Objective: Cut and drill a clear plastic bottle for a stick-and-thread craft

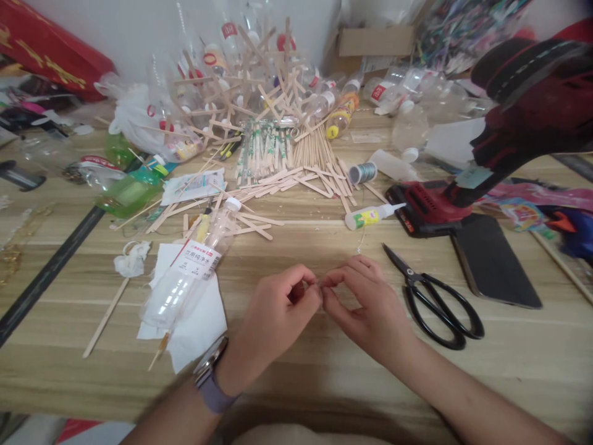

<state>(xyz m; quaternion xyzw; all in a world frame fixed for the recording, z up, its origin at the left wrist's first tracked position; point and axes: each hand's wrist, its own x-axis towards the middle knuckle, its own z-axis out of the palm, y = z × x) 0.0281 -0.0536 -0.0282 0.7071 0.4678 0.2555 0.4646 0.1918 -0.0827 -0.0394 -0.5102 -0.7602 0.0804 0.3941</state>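
Observation:
My left hand (282,306) and my right hand (365,303) meet low over the middle of the table, fingertips pinched together and nearly touching. Whatever lies between the left fingertips is too small to make out. A thin pale thread (359,242) runs from near a glue bottle (368,216) to the curled fingers of my right hand, which seem to hold it. The glue bottle lies on its side just beyond that hand. To its right rest black-handled scissors (433,300), blades partly apart. Left of my left hand, a clear plastic bottle (178,287) lies on white paper (204,327).
Wooden craft sticks (264,185) and several plastic bottles (319,102) crowd the table's back. A thread spool (362,173) lies past the glue bottle. On the right are a red-and-black power tool (514,105) and a phone (495,259). A stick (106,318) lies left.

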